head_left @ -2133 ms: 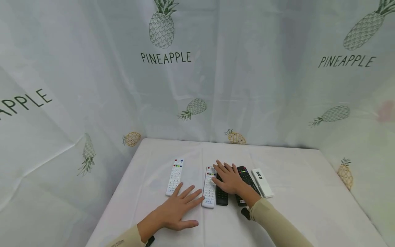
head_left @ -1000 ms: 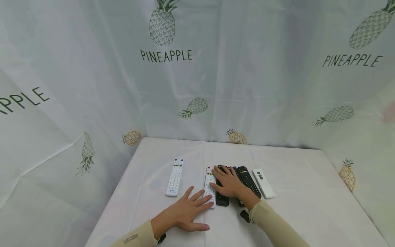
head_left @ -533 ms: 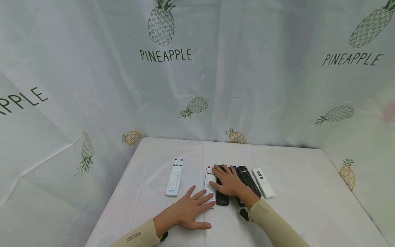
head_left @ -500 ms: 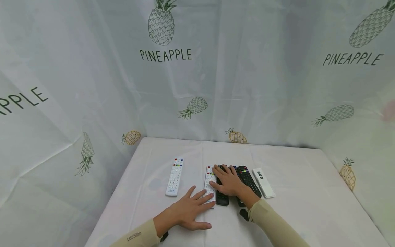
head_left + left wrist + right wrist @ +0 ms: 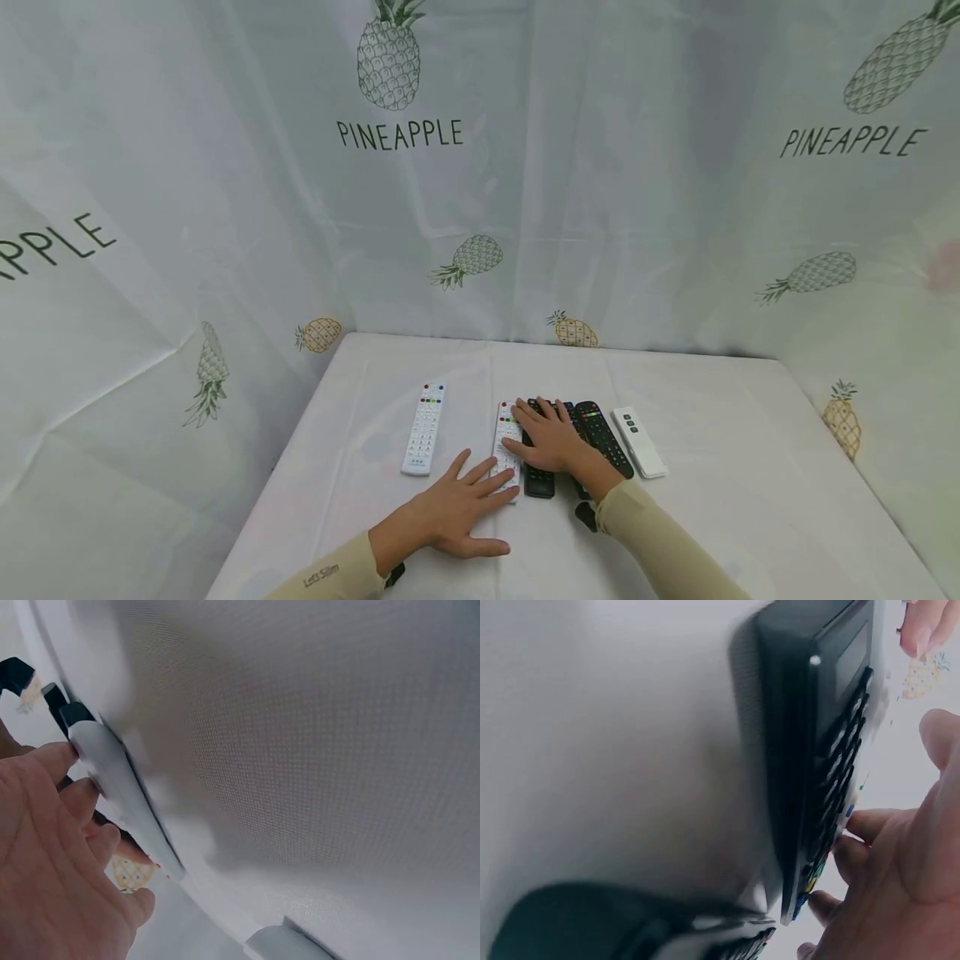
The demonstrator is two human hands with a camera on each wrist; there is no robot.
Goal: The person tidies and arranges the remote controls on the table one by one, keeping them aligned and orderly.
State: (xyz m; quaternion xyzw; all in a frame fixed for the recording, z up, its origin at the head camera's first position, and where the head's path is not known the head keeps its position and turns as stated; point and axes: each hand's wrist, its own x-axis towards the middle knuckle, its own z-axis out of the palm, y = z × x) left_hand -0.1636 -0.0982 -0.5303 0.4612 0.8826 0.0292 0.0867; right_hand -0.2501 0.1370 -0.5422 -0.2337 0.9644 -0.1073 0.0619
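Note:
My left hand [image 5: 468,507], fingers spread, lies over the lower end of a white remote control [image 5: 507,429] in the head view. The left wrist view shows its fingertips at the edge of this white remote control [image 5: 124,787]. My right hand [image 5: 551,440] rests across the upper parts of the white remote and a black remote control [image 5: 539,483] beside it. In the right wrist view its fingertips touch the button side of the black remote control [image 5: 802,750]. Another black remote control [image 5: 582,425] is largely hidden behind the right hand and wrist.
A black remote control [image 5: 606,442] and a slim white remote control [image 5: 639,443] lie to the right. A second white remote control [image 5: 423,429] lies apart on the left. All rest on a white-covered table [image 5: 720,467] before a pineapple-print curtain [image 5: 615,192].
Since two seconds ago my left hand has moved right, onto the lower end of the white remote. My right hand has shifted slightly, its thumb now over that remote. Lately both hands have barely moved.

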